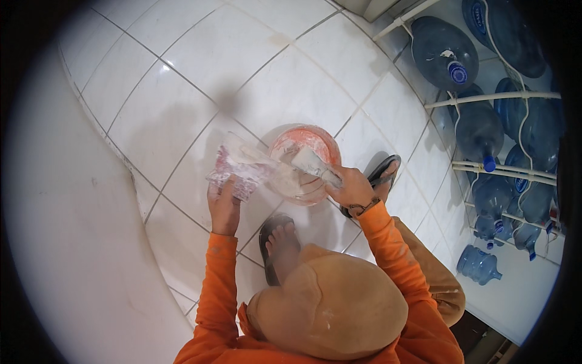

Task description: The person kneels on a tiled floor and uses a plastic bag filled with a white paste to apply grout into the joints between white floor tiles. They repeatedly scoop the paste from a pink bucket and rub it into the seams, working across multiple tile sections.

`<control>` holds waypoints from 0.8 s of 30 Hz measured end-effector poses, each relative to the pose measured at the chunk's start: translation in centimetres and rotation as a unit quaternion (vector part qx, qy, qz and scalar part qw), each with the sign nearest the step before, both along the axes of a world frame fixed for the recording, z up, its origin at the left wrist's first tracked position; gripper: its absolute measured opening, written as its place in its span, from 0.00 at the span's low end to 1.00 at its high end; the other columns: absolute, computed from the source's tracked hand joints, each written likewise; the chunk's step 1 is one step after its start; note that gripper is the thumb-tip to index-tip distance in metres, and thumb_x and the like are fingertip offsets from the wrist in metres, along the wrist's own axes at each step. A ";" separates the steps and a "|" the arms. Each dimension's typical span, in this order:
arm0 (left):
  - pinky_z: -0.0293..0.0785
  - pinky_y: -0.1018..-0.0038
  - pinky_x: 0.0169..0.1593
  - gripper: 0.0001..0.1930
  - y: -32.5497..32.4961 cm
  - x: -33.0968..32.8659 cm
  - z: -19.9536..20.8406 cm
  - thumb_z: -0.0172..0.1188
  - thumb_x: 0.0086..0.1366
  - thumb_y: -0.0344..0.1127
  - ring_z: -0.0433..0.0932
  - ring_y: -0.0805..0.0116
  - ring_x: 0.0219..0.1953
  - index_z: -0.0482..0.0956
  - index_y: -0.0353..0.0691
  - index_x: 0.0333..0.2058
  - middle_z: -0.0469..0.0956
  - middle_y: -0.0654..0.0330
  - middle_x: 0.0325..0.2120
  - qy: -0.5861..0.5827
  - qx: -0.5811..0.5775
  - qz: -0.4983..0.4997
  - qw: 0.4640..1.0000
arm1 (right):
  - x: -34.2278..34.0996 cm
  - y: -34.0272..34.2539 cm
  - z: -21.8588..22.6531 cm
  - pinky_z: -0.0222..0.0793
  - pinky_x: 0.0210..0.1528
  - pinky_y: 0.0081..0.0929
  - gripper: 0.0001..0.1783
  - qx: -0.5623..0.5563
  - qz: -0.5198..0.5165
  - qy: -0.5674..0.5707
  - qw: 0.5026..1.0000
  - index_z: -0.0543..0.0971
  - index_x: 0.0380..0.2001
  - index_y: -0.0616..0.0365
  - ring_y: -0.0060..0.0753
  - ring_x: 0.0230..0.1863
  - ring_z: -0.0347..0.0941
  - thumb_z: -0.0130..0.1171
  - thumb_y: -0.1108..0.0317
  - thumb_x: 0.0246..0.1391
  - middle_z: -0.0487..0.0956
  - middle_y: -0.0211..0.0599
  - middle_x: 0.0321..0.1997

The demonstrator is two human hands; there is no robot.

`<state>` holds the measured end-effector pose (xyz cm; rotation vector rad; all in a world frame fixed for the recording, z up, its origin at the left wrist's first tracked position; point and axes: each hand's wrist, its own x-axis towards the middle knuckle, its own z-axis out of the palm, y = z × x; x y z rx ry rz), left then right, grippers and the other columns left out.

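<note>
Plastic bag (233, 165) reaches over the left side of the red bucket (324, 142); fingers of the left hand (224, 207) pinch its near edge; the right hand (353, 187) wraps its fingers around a scraper (311, 163).

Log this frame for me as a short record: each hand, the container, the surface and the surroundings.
left hand: grips a powder-dusted plastic bag, its far end at the bucket's left side
right hand: grips a scraper, its blade over the bucket
container: reddish-orange bucket, smeared with pale material
surface: white tiled floor
surroundings: blue water bottles on a white rack at right
</note>
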<state>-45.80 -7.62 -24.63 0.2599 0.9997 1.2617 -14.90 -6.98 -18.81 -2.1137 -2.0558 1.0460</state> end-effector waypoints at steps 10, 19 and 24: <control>0.73 0.59 0.61 0.22 -1.8 3.5 -1.6 0.48 0.75 0.32 0.74 0.58 0.61 0.64 0.36 0.65 0.72 0.55 0.61 -0.201 -0.060 0.049 0.976 | -4.4 -2.5 -1.4 0.78 0.43 0.43 0.21 0.022 0.105 -0.069 0.992 0.81 0.46 0.60 0.54 0.40 0.81 0.64 0.61 0.50 0.83 0.46 0.45; 0.74 0.61 0.61 0.22 -1.0 4.8 -1.2 0.51 0.73 0.29 0.74 0.61 0.60 0.65 0.34 0.64 0.73 0.55 0.59 -0.146 -0.030 0.069 0.986 | -1.3 -6.6 -6.1 0.78 0.37 0.34 0.28 0.152 0.007 0.237 0.959 0.77 0.59 0.63 0.33 0.38 0.83 0.66 0.68 0.55 0.83 0.46 0.51; 0.74 0.63 0.60 0.24 -0.8 2.3 -0.6 0.51 0.71 0.28 0.76 0.60 0.57 0.64 0.31 0.64 0.74 0.54 0.58 -0.096 -0.028 0.019 0.995 | -0.2 -6.9 -3.5 0.75 0.46 0.22 0.28 -0.054 -0.256 0.431 0.864 0.75 0.61 0.67 0.20 0.44 0.76 0.66 0.74 0.56 0.81 0.38 0.52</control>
